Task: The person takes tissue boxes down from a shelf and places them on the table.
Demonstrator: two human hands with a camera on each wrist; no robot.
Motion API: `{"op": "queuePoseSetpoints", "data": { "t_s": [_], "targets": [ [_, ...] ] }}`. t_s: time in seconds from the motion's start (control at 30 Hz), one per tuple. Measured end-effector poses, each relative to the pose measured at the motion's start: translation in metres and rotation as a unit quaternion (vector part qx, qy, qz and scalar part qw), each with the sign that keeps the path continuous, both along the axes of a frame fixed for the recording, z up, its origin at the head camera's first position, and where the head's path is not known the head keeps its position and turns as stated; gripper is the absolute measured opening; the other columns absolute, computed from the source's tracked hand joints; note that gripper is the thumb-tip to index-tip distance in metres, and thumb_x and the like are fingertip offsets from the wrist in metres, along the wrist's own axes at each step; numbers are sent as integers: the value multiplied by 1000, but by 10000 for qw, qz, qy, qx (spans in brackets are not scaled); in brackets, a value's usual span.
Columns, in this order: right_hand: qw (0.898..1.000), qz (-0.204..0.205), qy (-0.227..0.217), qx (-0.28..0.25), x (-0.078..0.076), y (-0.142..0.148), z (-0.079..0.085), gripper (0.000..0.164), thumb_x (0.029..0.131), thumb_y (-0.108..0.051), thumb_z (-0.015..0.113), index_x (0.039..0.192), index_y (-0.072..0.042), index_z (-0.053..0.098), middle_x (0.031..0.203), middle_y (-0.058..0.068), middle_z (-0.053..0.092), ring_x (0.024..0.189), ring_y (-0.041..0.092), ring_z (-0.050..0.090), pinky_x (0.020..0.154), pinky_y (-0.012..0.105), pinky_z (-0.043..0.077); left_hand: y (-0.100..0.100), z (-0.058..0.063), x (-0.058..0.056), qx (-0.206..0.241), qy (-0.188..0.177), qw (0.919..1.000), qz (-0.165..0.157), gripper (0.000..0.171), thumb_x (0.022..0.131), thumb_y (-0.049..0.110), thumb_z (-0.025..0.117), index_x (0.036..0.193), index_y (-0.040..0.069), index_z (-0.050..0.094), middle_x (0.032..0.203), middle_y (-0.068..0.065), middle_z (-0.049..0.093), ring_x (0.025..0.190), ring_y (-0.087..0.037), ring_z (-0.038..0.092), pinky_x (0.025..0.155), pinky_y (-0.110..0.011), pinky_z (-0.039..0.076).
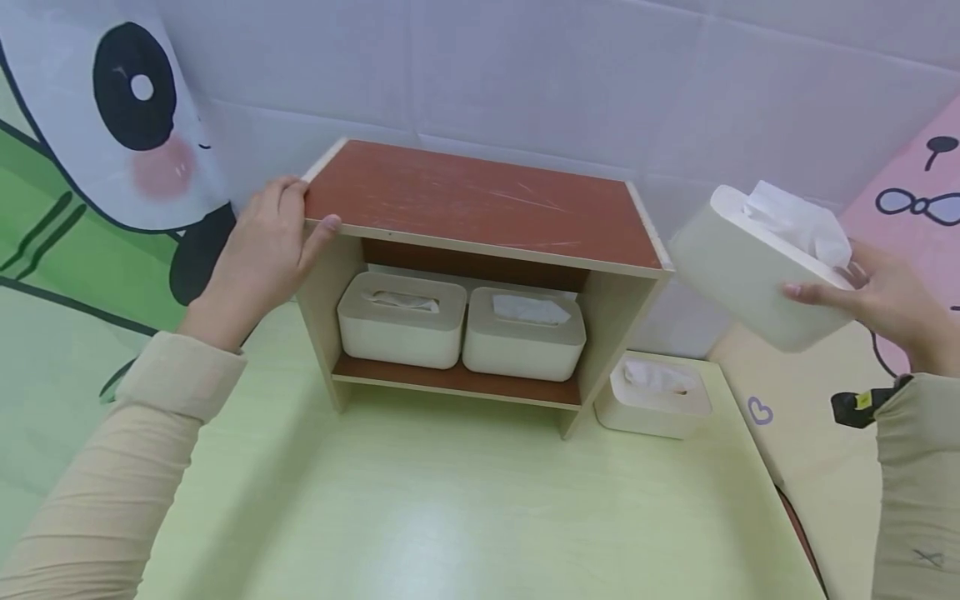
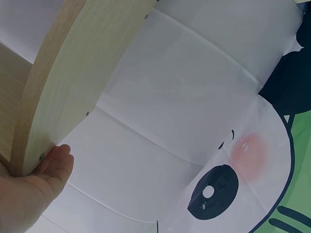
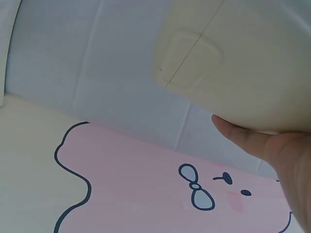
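Cartoon backdrop point(image 1: 120, 196), pink print point(image 3: 138, 177), pale tabletop point(image 1: 480, 500)

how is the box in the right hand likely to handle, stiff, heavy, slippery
The box seems stiff: no dent shows where the right hand grips it. That one-handed hold suggests it's fairly light. Its smooth walls may make it slippery.

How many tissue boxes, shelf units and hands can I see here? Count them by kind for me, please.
Shelf unit: 1
Tissue boxes: 4 (left shelved box, right shelved box, box beside the unit, held box)
Hands: 2 (left hand, right hand)
Total: 7
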State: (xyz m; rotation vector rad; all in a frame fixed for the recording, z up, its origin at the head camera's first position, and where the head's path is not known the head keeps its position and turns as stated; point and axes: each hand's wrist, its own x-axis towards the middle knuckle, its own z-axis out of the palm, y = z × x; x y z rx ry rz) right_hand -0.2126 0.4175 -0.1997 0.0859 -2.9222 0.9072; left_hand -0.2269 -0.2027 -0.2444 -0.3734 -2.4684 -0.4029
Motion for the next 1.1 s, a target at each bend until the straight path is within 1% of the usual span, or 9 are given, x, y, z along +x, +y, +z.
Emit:
{"op": "queuePoseSetpoints", "data": {
  "t_s": [0.1, 0.23, 0.33, 0.47, 0.57, 0.7, 0.77, 0.97, 1.1],
  "targets": [
    [9999, 58, -108, -13, 0, 1, -9, 52, 83, -30, 66, 130, -30, 43, 87, -30, 59, 81, -10, 54, 79, 24, 29, 0, 1, 1, 0, -8, 10000, 15, 61, 96, 40, 41, 128, -12, 37, 127, -30, 41, 113, -44, 42, 98, -56, 34],
    [9998, 146, -69, 105, 1, 0, -21, 56, 82, -31, 67, 133, -28, 42, 92, -27, 58, 82, -8, 54, 72, 18, 31, 1, 1, 1, 1, -35, 10000, 7, 61, 96, 40, 40, 128, -12, 37, 127, -30, 41, 113, -44, 42, 98, -55, 34],
    [9996, 196, -31, 220, 3, -2, -31, 60, 82, -32, 67, 135, -29, 40, 99, -25, 54, 86, -9, 49, 75, 22, 30, 1, 2, 2, 9, -3, 10000, -10, 61, 96, 39, 41, 127, -13, 37, 127, -30, 41, 113, -44, 42, 98, -55, 34],
    [9993, 286, 56, 249, 4, -4, -44, 64, 81, -32, 68, 137, -26, 38, 102, -22, 50, 89, -7, 45, 78, 26, 30, 2, 2, 2, 16, 54, 10000, -22, 60, 96, 38, 41, 127, -13, 38, 126, -30, 42, 113, -44, 42, 99, -55, 33],
    [9990, 363, 73, 244, 6, -4, -55, 63, 80, -30, 69, 135, -20, 40, 102, -20, 49, 87, -7, 45, 77, 25, 31, 2, 1, 2, 19, 102, 9999, -46, 59, 96, 37, 42, 126, -13, 38, 125, -30, 42, 112, -44, 42, 98, -55, 33],
    [9985, 465, 140, 236, 9, -6, -70, 61, 78, -27, 71, 130, -14, 42, 102, -19, 48, 84, -8, 47, 73, 19, 36, 2, 0, 2, 10, 134, 9999, -56, 58, 96, 36, 43, 126, -13, 39, 124, -30, 43, 111, -44, 42, 97, -55, 34],
    [9982, 535, 213, 177, 12, -7, -79, 60, 77, -25, 73, 129, -13, 44, 103, -18, 49, 83, -8, 49, 69, 15, 39, 2, 0, 1, 2, 123, 9999, -53, 59, 96, 37, 43, 126, -13, 38, 124, -30, 43, 111, -44, 42, 97, -55, 34],
    [9965, 744, 379, 27, 18, -7, -103, 63, 74, -19, 75, 129, -13, 45, 103, -17, 50, 80, -6, 54, 66, 16, 44, 2, 0, 1, 6, 56, 10000, -46, 60, 96, 38, 41, 127, -13, 38, 126, -30, 42, 112, -44, 42, 98, -55, 34],
    [9959, 826, 378, -20, 22, -9, -116, 57, 73, -18, 76, 122, -10, 48, 99, -17, 53, 78, -4, 56, 63, 20, 47, 2, 0, 2, 11, 31, 10000, -44, 61, 96, 39, 41, 127, -13, 37, 126, -30, 42, 113, -44, 42, 98, -55, 34]
  ]
}}
